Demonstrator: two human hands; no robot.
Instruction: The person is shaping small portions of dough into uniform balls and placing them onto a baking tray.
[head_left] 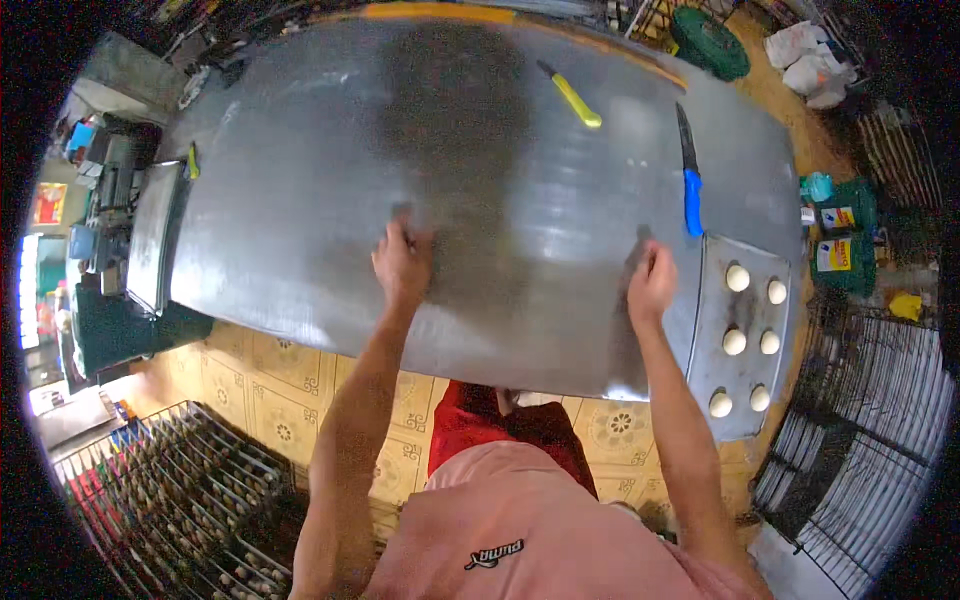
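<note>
My left hand (402, 264) is over the middle of a grey metal-topped table (300, 230), its fingers curled in and a little blurred. Farther right, near the table's front edge, my right hand (652, 284) is closed with the thumb side up. Whatever either hand may hold is hidden. Just right of my right hand is a metal baking tray (712, 305) with several round white dough balls (734, 342) in two columns. A blue-handled knife (692, 195) lies beyond my right hand, pointing away. Farther back lies a yellow-green-handled knife (576, 100).
Another small yellow-green-handled tool (193, 161) rests at the table's left end, beside a stack of flat trays (155, 235). Racks loaded with trays (185, 490) stand at lower left, and wire racks (860, 420) at right. Green tubs (845, 235) are beyond the right end.
</note>
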